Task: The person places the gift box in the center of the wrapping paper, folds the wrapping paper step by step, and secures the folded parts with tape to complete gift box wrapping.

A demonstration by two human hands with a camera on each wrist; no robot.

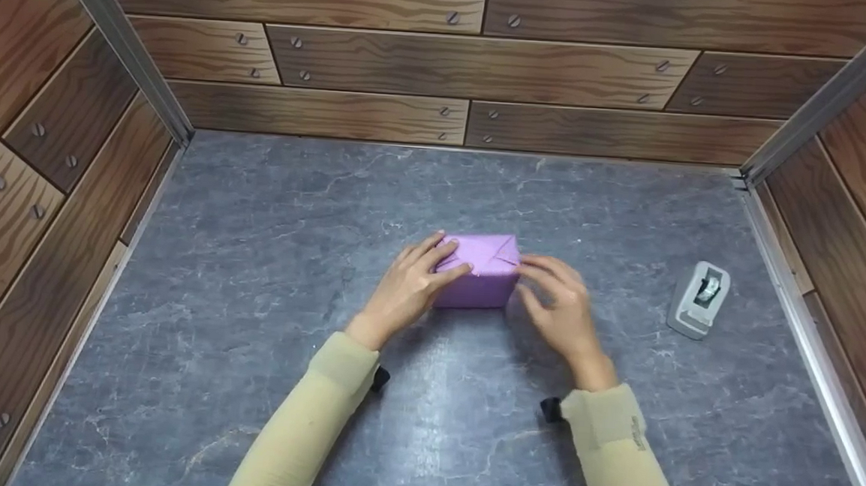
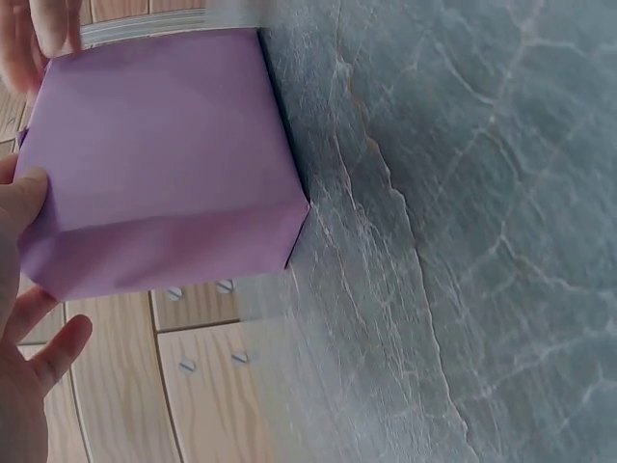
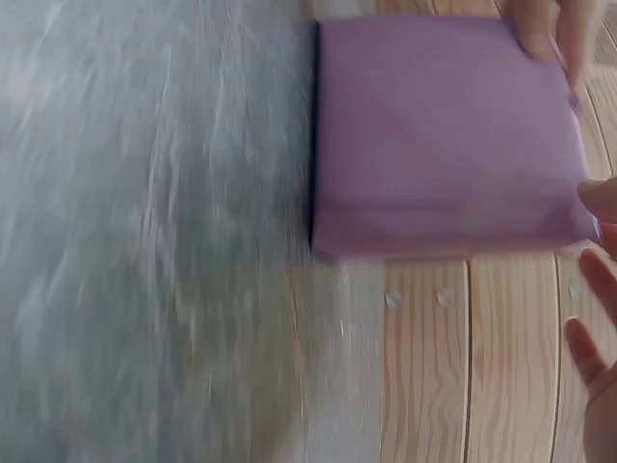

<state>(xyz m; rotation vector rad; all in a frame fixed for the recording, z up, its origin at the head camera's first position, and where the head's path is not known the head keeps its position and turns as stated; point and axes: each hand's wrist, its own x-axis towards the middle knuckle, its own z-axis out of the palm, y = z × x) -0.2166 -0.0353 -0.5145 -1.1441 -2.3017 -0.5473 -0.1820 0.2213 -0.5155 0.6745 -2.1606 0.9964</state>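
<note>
A box wrapped in purple paper (image 1: 474,290) sits on the grey marbled tabletop. Folded creases form a triangular flap at the right end of its top. My left hand (image 1: 409,281) holds the left end, its thumb over the near top edge and other fingertips reaching across the top. At the opposite end, the fingertips of my right hand (image 1: 566,305) touch the right side near the flap, with the thumb lower and fingers loosely extended. Both wrist views show the broad near face of the purple box (image 2: 159,135), while its far side is hidden.
A grey tape dispenser (image 1: 700,301) with a roll of tape stands to the right of my right hand. Wood-patterned panels (image 1: 474,65) wall the back and both sides. Metal rails (image 1: 816,364) run along the side edges of the tabletop.
</note>
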